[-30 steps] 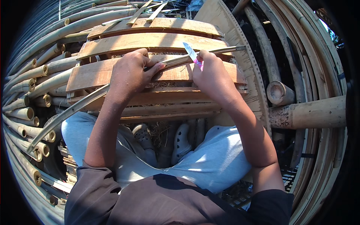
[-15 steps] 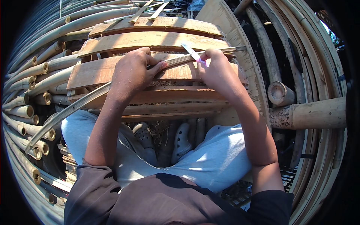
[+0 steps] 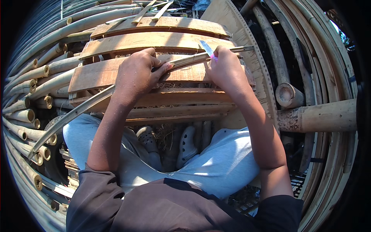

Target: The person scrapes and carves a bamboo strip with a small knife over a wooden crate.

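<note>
A long, narrow bamboo strip [image 3: 193,60] slants across a slatted wooden crate [image 3: 131,40], its lower end running out past my left forearm. My left hand [image 3: 137,73] is closed on the strip, thumb and fingers pinching it near the middle. Farther right, my right hand [image 3: 227,69] grips a small knife [image 3: 206,48] with a purple-pink handle, mostly hidden in the fist. The pale blade points up and to the left, beside the strip. The strip's far end reaches the plywood sheet on the right.
Stacked bamboo poles [image 3: 50,69] fill the left side. A plywood sheet [image 3: 247,42] stands along the crate's right edge. Beyond it lie a thick bamboo pole [image 3: 320,116] and long split lengths [image 3: 332,154]. Several offcuts [image 3: 162,11] rest at the crate's far edge.
My right hand has shifted slightly to the right along the strip, and the knife blade has moved with it. My left hand has stayed in place on the strip.
</note>
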Available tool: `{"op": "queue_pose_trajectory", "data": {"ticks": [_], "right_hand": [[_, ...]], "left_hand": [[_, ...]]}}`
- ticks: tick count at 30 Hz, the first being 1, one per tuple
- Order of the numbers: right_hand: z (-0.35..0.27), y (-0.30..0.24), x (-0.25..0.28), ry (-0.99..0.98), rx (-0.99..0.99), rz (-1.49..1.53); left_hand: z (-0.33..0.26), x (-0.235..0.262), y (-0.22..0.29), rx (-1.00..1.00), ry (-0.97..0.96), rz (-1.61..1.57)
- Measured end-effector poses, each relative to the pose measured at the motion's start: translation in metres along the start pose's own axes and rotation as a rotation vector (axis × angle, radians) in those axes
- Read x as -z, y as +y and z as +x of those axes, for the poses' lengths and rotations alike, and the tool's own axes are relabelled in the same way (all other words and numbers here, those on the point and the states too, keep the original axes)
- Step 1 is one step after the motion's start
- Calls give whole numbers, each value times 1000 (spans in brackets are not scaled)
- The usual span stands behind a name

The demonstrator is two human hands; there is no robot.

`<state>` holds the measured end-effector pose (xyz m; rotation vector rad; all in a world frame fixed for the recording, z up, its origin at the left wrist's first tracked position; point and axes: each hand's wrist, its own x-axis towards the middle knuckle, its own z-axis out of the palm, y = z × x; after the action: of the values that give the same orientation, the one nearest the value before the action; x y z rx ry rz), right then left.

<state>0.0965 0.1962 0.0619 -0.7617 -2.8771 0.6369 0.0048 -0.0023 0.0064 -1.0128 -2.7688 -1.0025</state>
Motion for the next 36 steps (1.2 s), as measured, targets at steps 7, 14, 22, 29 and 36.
{"op": "queue_pose_trajectory", "data": {"ticks": [7,14,22,29,36], "right_hand": [[-2,-1,-3,28,29,-22],[-4,7,-13,17,104,38],[-18,-5,-13,-50,150,86],[-19,-8,-21,-71,203,-1],[-18,-5,-19,-7,203,83]], "left_hand": [[-1,-1,-1,-9,-5,23],[0,-3,-2,-50,13,56],[0,-2,-4,-49,-4,35],[0,-1,-6,-51,-35,13],[-1,-4,-7,-42,-15,14]]}}
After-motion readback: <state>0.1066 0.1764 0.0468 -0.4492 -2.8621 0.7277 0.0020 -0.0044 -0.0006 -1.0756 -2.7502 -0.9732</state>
